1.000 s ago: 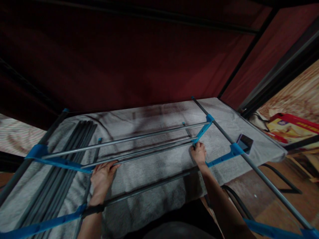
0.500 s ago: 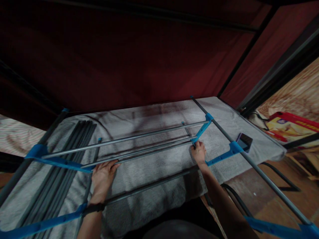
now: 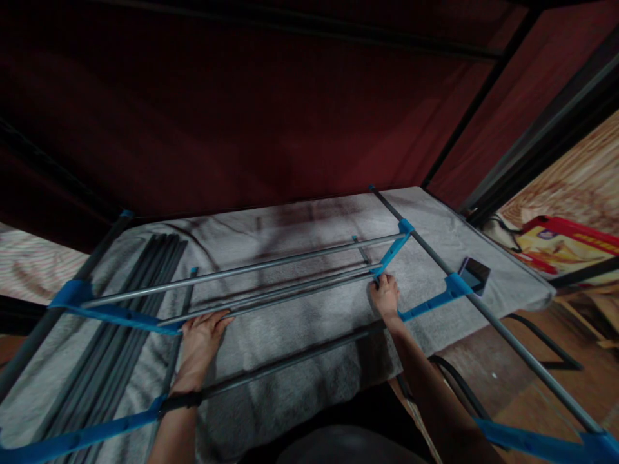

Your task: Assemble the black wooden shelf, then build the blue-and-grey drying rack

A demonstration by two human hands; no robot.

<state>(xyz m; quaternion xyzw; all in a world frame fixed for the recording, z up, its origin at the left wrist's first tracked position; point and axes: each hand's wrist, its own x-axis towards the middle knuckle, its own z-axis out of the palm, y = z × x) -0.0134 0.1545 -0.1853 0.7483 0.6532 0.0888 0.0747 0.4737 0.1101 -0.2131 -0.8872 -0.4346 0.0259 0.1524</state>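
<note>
A rack frame of grey metal tubes and blue plastic connectors stands over the cloth-covered surface. My left hand, with a dark band on its wrist, curls its fingers over the left end of a thin grey tube, close to the left blue connector. At the tube's other end, my right hand is closed around the tip of the right blue connector; its fingertips are partly hidden. Another grey tube runs between the connectors behind. A lower crossbar passes nearer to me.
Several loose dark grey tubes lie side by side on the grey cloth at left. A phone rests on the cloth at right, beyond a side tube. A red and yellow box is farther right.
My left hand has shifted very slightly along the tube to the right. The right hand and the frame stay in place.
</note>
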